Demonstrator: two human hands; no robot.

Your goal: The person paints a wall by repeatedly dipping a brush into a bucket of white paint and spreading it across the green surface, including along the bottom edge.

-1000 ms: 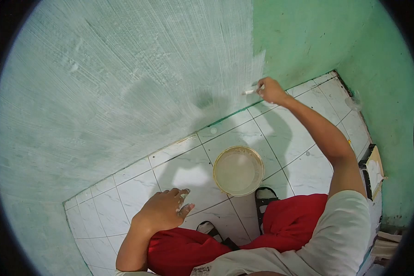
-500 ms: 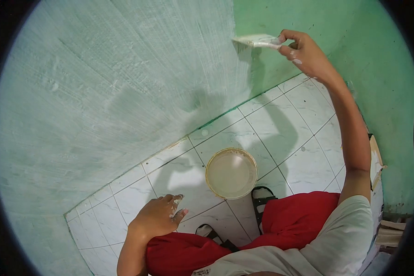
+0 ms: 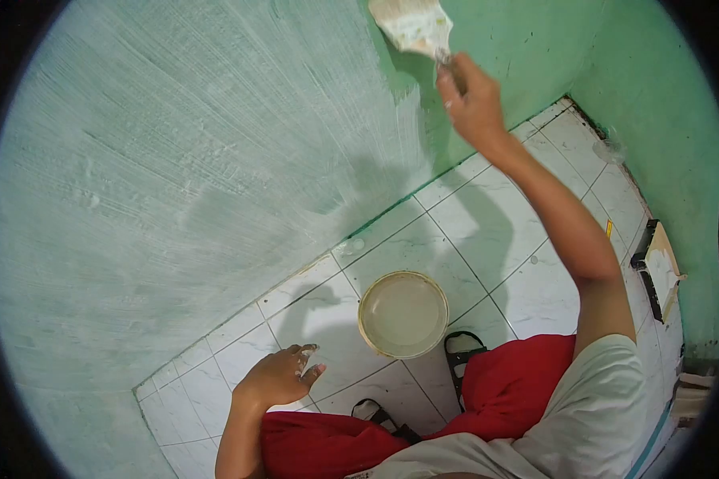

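My right hand (image 3: pixel 473 104) is wrapped round the handle of a wide brush (image 3: pixel 414 25) smeared with white. The brush is up by the wall, at the border between the whitish coated part (image 3: pixel 216 144) and the bare green part (image 3: pixel 527 48). My left hand (image 3: pixel 281 375) hangs over my left knee with its fingers apart, holding nothing; white smears mark the fingertips. Between my hands a round bucket (image 3: pixel 403 314) with pale liquid stands on the tiled floor.
White floor tiles (image 3: pixel 535 295) run along the wall's foot. A black-edged object (image 3: pixel 661 271) with a pale face lies by the right wall, near a crumpled clear plastic piece (image 3: pixel 609 150). Beige items (image 3: pixel 691 397) sit at the lower right. My sandalled feet are beside the bucket.
My right hand has moved left and up with the brush, whose broad face now shows. The view has shifted slightly. My left hand keeps its pose over the knee.
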